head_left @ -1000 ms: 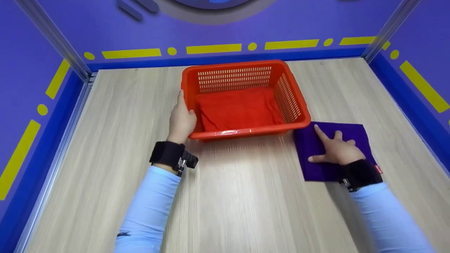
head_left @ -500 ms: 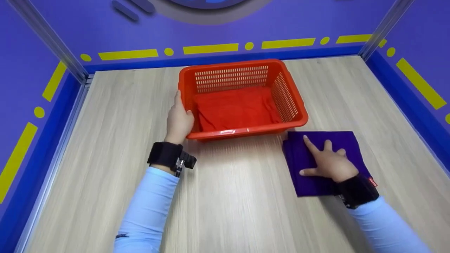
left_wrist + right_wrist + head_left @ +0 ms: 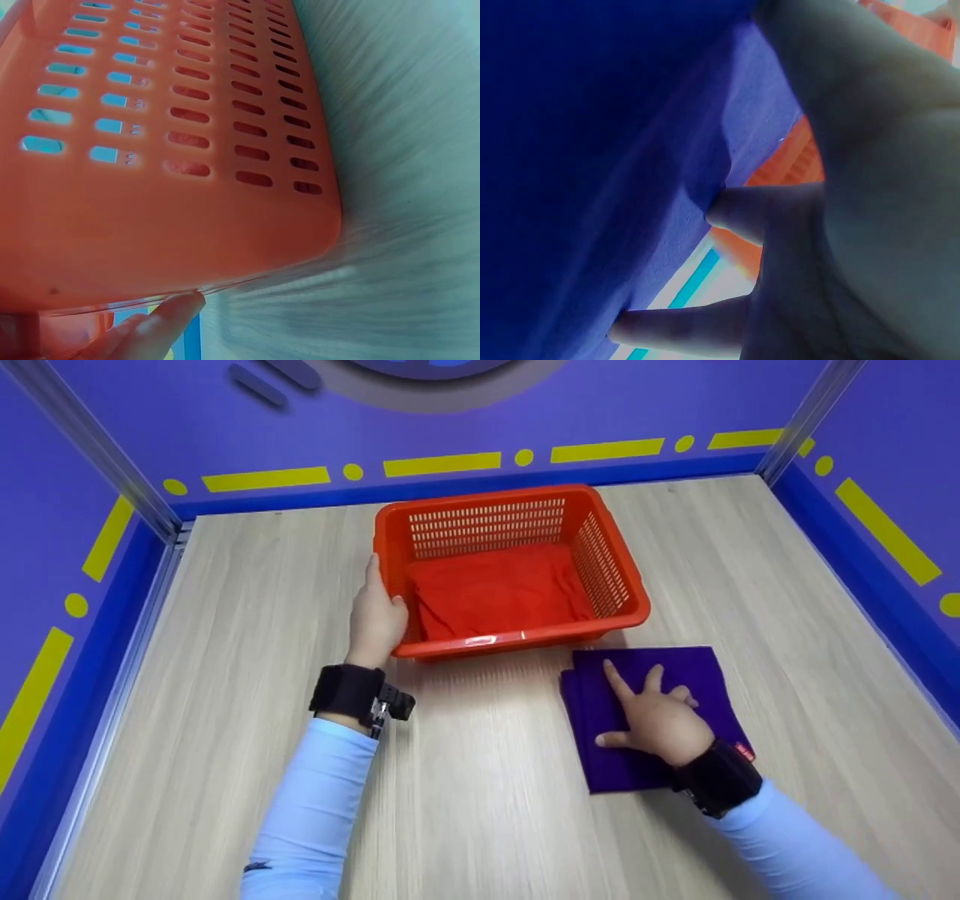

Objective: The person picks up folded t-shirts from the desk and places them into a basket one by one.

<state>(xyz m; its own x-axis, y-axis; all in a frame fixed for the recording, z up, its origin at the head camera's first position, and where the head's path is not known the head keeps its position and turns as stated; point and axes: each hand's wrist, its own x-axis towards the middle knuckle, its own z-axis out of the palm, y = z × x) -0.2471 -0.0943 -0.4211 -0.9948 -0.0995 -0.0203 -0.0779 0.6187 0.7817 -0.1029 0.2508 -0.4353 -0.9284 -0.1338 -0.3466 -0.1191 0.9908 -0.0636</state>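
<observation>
My left hand (image 3: 375, 619) grips the left side of a red plastic basket (image 3: 525, 641), its thumb at the rim and its fingers along the outer wall. In the left wrist view a fingertip (image 3: 184, 306) shows at the edge of the slotted basket wall (image 3: 225, 225). A folded red cloth (image 3: 499, 589) lies inside the basket. My right hand (image 3: 664, 724) rests with spread fingers on a folded purple cloth (image 3: 694, 679) in front of the basket's right corner. The right wrist view shows fingertips pressing into the purple fabric (image 3: 592, 150). A small red label (image 3: 745, 752) sticks out at its right edge.
The light wood-grain tabletop (image 3: 480, 810) is bounded by a purple back wall (image 3: 450, 431) with yellow marks and by purple side walls (image 3: 907, 457). A metal post (image 3: 810, 416) stands in the far right corner. The basket is near the back wall.
My right hand has slid the purple cloth left and toward the front of the table, out from beside the basket's right corner. My left hand keeps its hold on the basket.
</observation>
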